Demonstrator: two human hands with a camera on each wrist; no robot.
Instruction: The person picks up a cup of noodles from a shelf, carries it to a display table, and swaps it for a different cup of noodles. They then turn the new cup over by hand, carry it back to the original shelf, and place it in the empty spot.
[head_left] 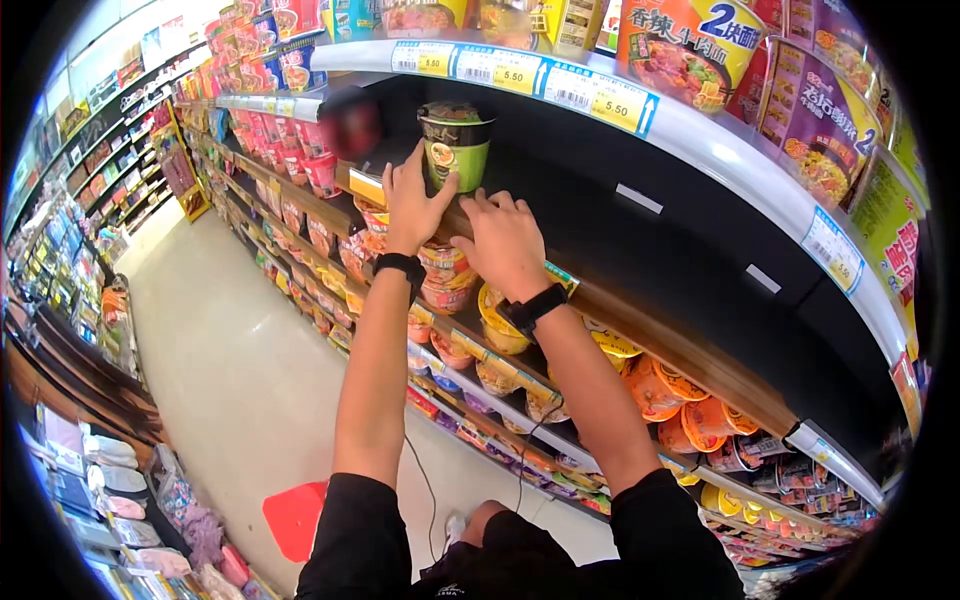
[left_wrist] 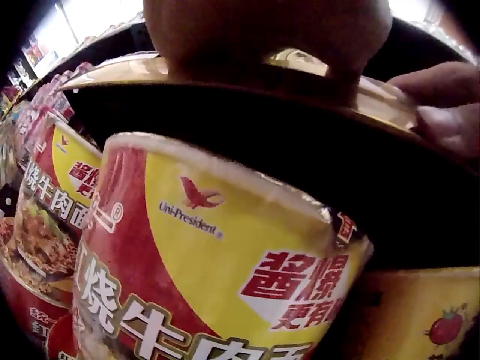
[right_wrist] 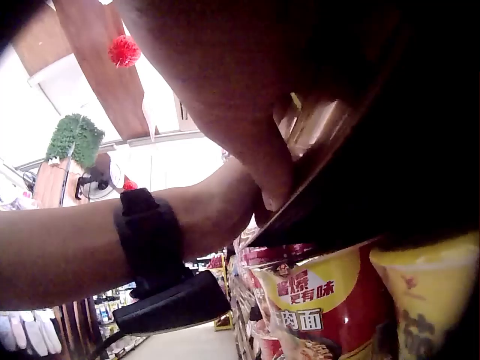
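Observation:
A green and black noodle cup [head_left: 457, 150] stands upright near the front edge of the shelf [head_left: 640, 300]. My left hand [head_left: 412, 205] is at its lower left front, fingers pointing up along its side and the thumb across the front near the base. In the left wrist view this hand is over the shelf's front strip [left_wrist: 112, 71]. My right hand [head_left: 507, 245] rests on the shelf edge just right of the cup, fingers extended and fingertips close to its base. In the right wrist view, a finger of my right hand [right_wrist: 259, 150] lies along the edge.
Red and yellow noodle cups [left_wrist: 232, 247] sit directly under this shelf. Above it runs a rail with price tags [head_left: 515, 75], with more noodle cups [head_left: 690, 50] over it. Pink cups [head_left: 320, 172] stand to the left. A red stool [head_left: 293, 520] is on the aisle floor.

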